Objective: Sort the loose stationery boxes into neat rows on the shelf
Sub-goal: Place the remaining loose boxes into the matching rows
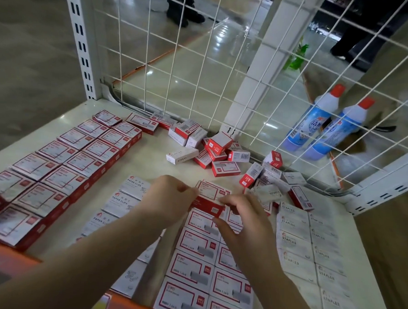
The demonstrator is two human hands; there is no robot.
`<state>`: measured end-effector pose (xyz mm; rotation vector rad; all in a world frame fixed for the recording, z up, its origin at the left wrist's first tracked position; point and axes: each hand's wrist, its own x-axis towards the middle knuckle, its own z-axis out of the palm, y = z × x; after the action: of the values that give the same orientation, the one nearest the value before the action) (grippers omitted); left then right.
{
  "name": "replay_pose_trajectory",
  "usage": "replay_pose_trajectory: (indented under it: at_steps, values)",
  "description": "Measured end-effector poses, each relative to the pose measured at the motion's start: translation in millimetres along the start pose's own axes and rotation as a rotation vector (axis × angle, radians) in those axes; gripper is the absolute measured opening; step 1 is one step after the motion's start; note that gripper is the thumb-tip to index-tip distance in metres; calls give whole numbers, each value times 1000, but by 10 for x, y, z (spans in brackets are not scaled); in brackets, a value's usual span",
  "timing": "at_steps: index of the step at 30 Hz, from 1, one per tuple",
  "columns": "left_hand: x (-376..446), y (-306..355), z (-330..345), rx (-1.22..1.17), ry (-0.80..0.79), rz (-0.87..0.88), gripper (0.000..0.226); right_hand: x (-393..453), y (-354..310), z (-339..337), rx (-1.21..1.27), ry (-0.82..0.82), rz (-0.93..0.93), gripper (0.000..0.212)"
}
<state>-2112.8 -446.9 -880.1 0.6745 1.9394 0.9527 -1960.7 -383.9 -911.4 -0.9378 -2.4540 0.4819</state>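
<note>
Box being set at the far end of a row

Box (208, 205) in red and white is held between both hands just above the far end of the red-framed rows (206, 270), near the middle of the shelf (151, 156). It is pinched at its left end by the thumb and forefinger of the left hand (170, 199), and its right end is touched by the curled fingertips of the right hand (240, 215), whose other fingers are loosely spread over the row below. The box is tilted slightly, red long side towards the camera, probably so that it can be squared against its neighbours before being let go.

The box is a small flat carton, white on top with a red frame and a red side panel; its print is too blurred to be read. The loose pile (219, 150) is left at the far right by the wire grid (203, 59), likely as the stock to be drawn from. Larger red boxes (55, 175) are ranked at the left, paper-clip boxes (125, 197) beside them, staples boxes (311, 245) at the right.
</note>
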Motion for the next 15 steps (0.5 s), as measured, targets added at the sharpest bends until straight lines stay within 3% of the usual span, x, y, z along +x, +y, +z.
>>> replay_pose_trajectory:
  at_steps: [4, 9, 15]
  values:
    - [-15, -33, 6, -62, 38, 34, 21, -25, 66, -54, 80, -93, 77, 40]
    - [-70, -99, 35, -118, 91, 67, 23, -8, 147, -80, 163, -108, 176, 33]
    - [-145, -150, 84, -138, 86, 111, 21, 5, 18, -88, 274, -218, 197, 50]
